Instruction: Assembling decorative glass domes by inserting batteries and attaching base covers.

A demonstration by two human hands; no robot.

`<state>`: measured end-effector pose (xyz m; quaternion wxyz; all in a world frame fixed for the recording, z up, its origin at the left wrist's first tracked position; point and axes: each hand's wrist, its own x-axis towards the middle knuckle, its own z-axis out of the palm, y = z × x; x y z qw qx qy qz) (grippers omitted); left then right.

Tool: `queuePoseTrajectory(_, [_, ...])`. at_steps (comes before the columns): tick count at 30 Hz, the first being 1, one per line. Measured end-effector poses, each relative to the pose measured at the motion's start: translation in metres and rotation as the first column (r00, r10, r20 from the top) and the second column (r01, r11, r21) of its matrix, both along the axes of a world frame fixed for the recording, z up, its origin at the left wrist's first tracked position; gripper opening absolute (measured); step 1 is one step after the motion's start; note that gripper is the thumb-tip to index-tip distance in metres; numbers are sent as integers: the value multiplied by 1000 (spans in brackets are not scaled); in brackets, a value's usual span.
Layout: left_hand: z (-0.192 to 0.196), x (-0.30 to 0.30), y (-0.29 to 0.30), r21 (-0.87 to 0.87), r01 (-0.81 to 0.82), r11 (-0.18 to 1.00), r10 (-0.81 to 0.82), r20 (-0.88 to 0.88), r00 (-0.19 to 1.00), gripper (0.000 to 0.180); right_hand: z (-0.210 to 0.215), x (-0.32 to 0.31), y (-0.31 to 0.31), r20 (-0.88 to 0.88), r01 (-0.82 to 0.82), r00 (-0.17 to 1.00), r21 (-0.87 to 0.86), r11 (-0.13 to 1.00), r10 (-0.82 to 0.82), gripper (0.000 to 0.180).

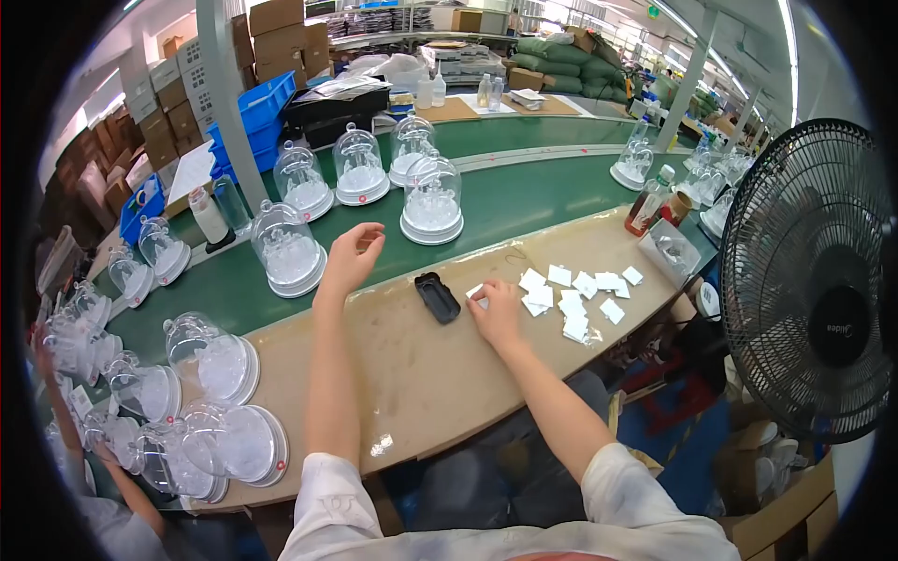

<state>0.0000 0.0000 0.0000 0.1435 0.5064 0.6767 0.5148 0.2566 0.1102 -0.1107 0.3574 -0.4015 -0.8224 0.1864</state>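
My left hand [354, 260] is raised at the edge of the green conveyor, fingers loosely bent and apart, with nothing visible in it. Closest to it are a clear dome on a white round base [288, 252] and another clear dome [432, 201]. On the brown tabletop, my right hand [498, 310] has its fingertips closed on a small white square piece [475, 293]. Just left of that hand lies a black oblong tray [437, 299]. Several loose white squares [572, 301] are scattered to its right.
More domes [234, 444] crowd the table's left end, beside another person's arm [131, 491]. At the right stand a bottle of reddish liquid [647, 201], a clear plastic bag [669, 248] and a large black fan [809, 280]. A post [229, 103] rises behind the conveyor.
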Motion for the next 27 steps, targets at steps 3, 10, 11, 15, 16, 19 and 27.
queuePoseTrajectory(3, [-16,-2,2,47,21,999,-20,-23,1000,27,-5,11,-7,-57,-87,994,82,993,92,12])
queuePoseTrajectory(10, [-14,33,49,120,17,993,-1,-128,992,42,27,78,-74,-241,-315,922,-12,949,303,15])
queuePoseTrajectory(11, [-20,35,61,178,7,984,26,-182,983,49,19,86,-83,-232,-317,923,-6,948,307,15])
queuePoseTrajectory(15, [-50,51,118,260,-379,888,444,-277,852,99,0,87,-95,-189,-337,926,-19,941,327,13])
queuePoseTrajectory(16, [-49,49,127,245,-408,880,465,-258,847,116,-1,84,-94,-159,-327,932,12,945,324,12])
queuePoseTrajectory(19, [-44,43,148,321,-490,811,575,-281,768,120,6,80,-97,-32,-301,952,82,950,304,16])
queuePoseTrajectory(27, [-55,22,169,276,-446,851,491,-118,863,133,22,74,-104,12,-261,965,79,962,261,31])
